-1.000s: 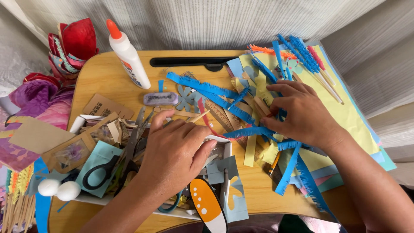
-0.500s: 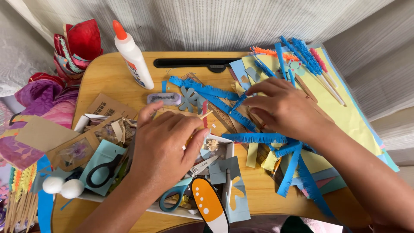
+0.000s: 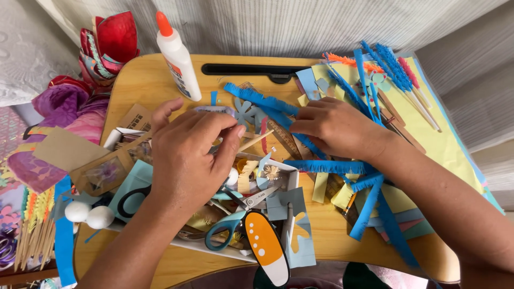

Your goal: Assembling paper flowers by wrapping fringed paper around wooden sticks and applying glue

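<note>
You're working over a small wooden worktop [image 3: 155, 80] with rounded corners and a dark slot along its far edge, a pale ribbed cloth behind it. It's buried in craft scraps. A white glue bottle [image 3: 178, 59] with an orange cap stands upright at the back left, and a red folded paper piece [image 3: 110, 45] sits off the corner beside it.

Your left hand [image 3: 184, 155] hovers over a shallow white tray [image 3: 292, 176] of scraps, fingers pressed together at the tips, pinching a thin wooden stick [image 3: 256, 142] that pokes out toward the right. Your right hand [image 3: 337, 128] lies flat-ish on the fringed blue paper strips [image 3: 321, 167], fingers curled down onto them — whether it's gripping one I can't tell.

Hard to make out: most of the tray is under your left hand and forearm, and the pile's too tangled to count the blue strips properly. The left edge cuts off a bundle of thin sticks [image 3: 32, 241].

Countable stuff — one glue bottle, two white foam balls [image 3: 88, 214] just beside the tray, scissors with teal handles [image 3: 225, 227], another pair with black handles [image 3: 131, 200], and one orange-and-white oval tool [image 3: 267, 246] at the near edge.
</note>
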